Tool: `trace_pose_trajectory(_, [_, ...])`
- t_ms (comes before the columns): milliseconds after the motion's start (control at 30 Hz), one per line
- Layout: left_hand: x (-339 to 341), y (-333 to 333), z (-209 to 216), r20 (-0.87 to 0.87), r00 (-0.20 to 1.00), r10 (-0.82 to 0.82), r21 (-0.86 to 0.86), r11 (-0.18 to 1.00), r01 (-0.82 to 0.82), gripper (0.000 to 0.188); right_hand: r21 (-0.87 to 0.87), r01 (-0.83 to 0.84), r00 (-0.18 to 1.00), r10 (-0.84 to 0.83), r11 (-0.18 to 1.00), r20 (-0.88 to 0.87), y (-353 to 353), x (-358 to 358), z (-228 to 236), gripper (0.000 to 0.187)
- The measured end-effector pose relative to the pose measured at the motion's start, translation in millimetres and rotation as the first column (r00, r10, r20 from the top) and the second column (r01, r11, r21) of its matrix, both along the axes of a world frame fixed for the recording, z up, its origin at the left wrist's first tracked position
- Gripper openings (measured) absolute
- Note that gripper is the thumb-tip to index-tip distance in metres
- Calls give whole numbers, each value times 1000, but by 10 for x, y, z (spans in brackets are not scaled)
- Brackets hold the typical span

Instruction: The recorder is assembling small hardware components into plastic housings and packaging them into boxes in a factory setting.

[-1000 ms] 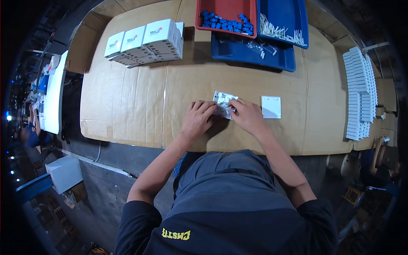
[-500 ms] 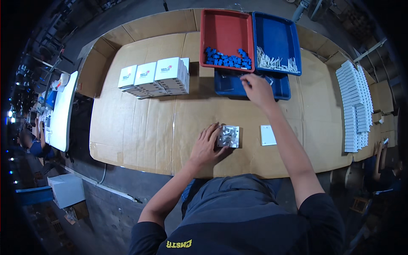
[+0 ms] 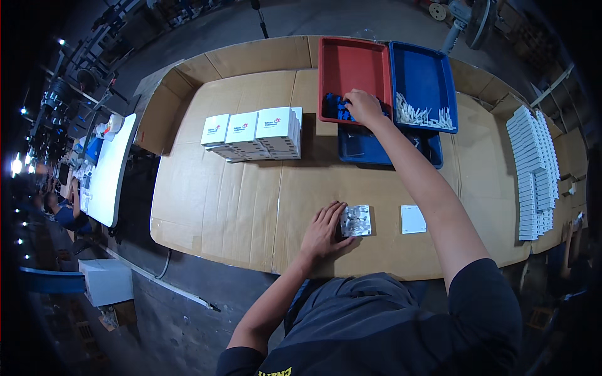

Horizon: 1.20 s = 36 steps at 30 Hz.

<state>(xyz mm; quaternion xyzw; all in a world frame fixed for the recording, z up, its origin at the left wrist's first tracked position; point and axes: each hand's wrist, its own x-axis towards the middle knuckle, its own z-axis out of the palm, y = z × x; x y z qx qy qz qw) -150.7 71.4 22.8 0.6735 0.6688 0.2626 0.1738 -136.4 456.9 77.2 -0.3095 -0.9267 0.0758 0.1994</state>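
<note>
My left hand [image 3: 323,233] lies on the cardboard-covered table with its fingers stretched out and thumb apart. It touches the left side of a square, open-faced white box [image 3: 356,220] with shiny grey parts inside. Out in front, my right hand [image 3: 364,108] reaches into the red bin [image 3: 354,59], its fingers bent down among small blue plastic pieces [image 3: 338,108]. The fingertips are partly hidden, so what they pinch does not show. A flat white square cover [image 3: 412,219] lies right of the box, beneath my right forearm.
A blue bin [image 3: 423,69] with thin white sticks adjoins the red one; another blue tray [image 3: 364,147] sits below both. Stacked white boxes [image 3: 257,131] stand left of them. Long rows of white pieces [image 3: 533,172] line the right side. Cardboard walls [image 3: 251,56] edge the table's back.
My right hand has moved from above the lower blue tray into the red bin's blue pieces. My left hand stays against the white box. The whole view has shifted slightly.
</note>
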Motion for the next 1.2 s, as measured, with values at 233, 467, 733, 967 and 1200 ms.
trace_pose_trajectory(233, [29, -16, 48, 3, 1000, 20, -12, 1000, -20, 95, -640, -454, 724, -162, 619, -670, -450, 431, 475, 31])
trace_pose_trajectory(467, [50, -52, -72, -15, 1000, 6, -2, 1000, -6, 97, -675, -551, 600, -329, 491, -729, -1259, 1025, 989, 27])
trace_pose_trajectory(733, [25, 26, -87, 139, 981, 133, 1, 991, -134, 102, -746, -611, 559, -523, 265, -643, -1803, 1396, 174, 21])
trace_pose_trajectory(967, [-10, 6, -124, 120, 989, 86, 66, 993, -95, 99, -842, -225, 797, -404, 491, -449, -2566, 1529, -575, 19])
trace_pose_trajectory(1200, [11, -23, -142, 98, 991, 90, 93, 991, -99, 96, -408, -211, 918, 36, 888, -396, -2696, 1461, -555, 24])
